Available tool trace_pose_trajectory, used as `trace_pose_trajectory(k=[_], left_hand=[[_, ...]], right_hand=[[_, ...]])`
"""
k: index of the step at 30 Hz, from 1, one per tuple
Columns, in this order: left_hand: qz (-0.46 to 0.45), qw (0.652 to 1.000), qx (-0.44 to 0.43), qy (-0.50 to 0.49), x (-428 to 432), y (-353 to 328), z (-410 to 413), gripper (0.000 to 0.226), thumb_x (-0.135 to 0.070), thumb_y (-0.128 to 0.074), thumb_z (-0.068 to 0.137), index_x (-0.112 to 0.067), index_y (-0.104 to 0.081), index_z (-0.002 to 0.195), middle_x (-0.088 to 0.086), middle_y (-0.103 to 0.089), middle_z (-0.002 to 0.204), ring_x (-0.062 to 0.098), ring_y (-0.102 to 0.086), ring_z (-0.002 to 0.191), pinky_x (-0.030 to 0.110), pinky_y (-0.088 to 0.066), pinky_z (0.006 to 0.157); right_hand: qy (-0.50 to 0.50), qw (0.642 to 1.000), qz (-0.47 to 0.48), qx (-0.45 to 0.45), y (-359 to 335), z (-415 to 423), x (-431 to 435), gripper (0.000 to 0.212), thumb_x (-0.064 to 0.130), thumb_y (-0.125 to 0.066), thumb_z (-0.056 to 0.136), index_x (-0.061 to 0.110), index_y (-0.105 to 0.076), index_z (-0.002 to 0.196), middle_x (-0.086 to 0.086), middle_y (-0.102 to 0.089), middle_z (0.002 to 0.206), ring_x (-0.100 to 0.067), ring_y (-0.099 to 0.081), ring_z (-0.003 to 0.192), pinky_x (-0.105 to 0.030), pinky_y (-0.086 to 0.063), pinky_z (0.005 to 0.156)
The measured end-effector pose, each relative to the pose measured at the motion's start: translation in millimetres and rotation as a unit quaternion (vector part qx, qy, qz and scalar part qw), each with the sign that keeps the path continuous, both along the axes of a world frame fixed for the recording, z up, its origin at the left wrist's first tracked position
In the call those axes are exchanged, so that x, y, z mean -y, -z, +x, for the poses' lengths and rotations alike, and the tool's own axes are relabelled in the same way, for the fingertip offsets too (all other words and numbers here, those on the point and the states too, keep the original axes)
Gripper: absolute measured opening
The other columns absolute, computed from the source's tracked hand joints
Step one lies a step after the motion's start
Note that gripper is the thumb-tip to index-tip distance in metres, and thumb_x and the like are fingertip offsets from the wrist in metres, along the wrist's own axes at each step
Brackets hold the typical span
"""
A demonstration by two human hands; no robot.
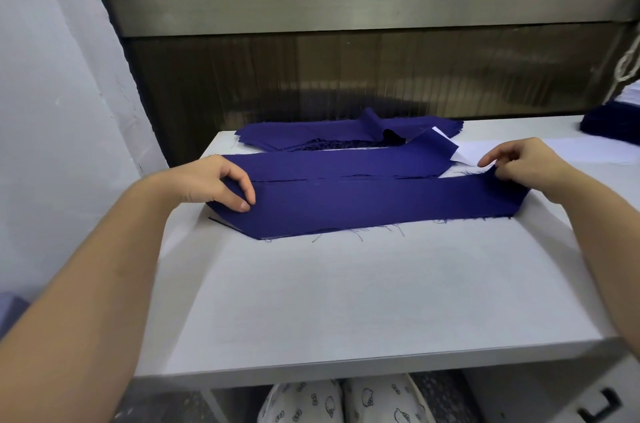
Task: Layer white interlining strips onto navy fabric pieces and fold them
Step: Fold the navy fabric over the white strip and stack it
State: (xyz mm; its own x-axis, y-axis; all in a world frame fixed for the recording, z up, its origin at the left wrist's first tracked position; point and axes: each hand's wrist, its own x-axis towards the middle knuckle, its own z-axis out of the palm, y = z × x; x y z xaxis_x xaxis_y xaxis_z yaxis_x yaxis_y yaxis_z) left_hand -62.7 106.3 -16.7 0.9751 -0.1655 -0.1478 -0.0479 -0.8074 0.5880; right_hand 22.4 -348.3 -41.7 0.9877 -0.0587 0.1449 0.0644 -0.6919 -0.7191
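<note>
— What is the surface like, and the room around it?

— A plain white surface (pixel 346 284), seen from above. Behind it stands a brown ribbed panel (pixel 346 76) with a dull metal band (pixel 346 10) above it. There is a pale wall (pixel 52 76) on the left and a white cord (pixel 627 66) hanging on the right. Under the front edge shows white cloth with a cartoon print (pixel 346 402), perhaps the person's knees, though the view is too cropped to be sure.

— How many fabric pieces?

— 2 long navy ones are laid out. The near navy piece (pixel 381 204) lies across the middle with loose threads along its lower edge. The second navy piece (pixel 346 163) lies just behind it, and their edges meet. 1 white interlining strip (pixel 467 154) pokes out from under the second piece's right end. 1 navy stack (pixel 311 133) sits at the far edge, with 1 darker pile (pixel 609 128) at the right margin.

— And the hands?

— 2, both bare. The left grip (pixel 211 180) pinches the near piece's left end between thumb and curled fingers. The right grip (pixel 519 163) pinches its right end at the upper edge.
</note>
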Motion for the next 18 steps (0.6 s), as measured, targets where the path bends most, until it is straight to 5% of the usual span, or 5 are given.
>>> trace_pose_trajectory(k=[8, 18], left_hand=[[0.013, 1.000, -0.009, -0.005, -1.8, 0.6, -1.6, 0.019, -0.003, -0.071, 0.080, -0.021, -0.074, 0.074, -0.008, -0.066, 0.082, 0.014, -0.060, 0.077, 0.011, -0.045, 0.053], [0.031, 0.999, -0.021, 0.005, 0.1, -0.8, -2.0, 0.020, -0.001, -0.067, 0.083, -0.020, -0.072, 0.079, -0.004, -0.064, 0.089, 0.016, -0.060, 0.085, 0.020, -0.050, 0.065]], right_hand=[[-0.005, 1.000, -0.016, -0.020, -0.4, -2.1, -1.3, 0.033, -0.014, -0.044, 0.079, 0.007, -0.068, 0.086, -0.006, -0.044, 0.062, -0.018, -0.036, 0.058, -0.026, -0.027, 0.052], [0.004, 0.999, -0.025, -0.020, 1.2, -1.1, -1.0, 0.031, -0.013, -0.045, 0.081, 0.008, -0.067, 0.090, -0.006, -0.046, 0.064, -0.018, -0.039, 0.058, -0.026, -0.031, 0.053]])
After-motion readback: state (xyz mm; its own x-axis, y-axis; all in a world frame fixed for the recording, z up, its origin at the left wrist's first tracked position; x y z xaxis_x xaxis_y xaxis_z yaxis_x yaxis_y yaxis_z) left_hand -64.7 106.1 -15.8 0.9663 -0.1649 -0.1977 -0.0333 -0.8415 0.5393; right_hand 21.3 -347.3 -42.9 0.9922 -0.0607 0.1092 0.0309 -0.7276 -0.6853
